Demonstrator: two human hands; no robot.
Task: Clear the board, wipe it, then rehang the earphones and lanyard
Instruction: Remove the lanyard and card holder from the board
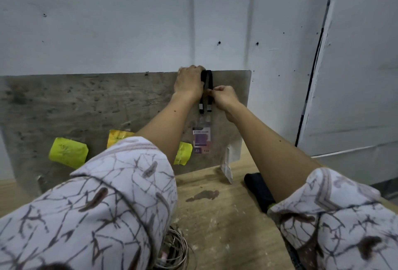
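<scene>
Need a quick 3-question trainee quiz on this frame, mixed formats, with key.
1. True or false: the lanyard hangs over the top edge of the board.
2. Which hand pinches the strap below the edge? A) left hand B) right hand C) neither
3. Fill in: the coiled earphones lie on the ____, not on the board.

Key: 1 true; 2 B; 3 table

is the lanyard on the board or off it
On: the lanyard hangs from the board top edge, badge dangling, left hand at its top, right hand pinching the strap.
</scene>
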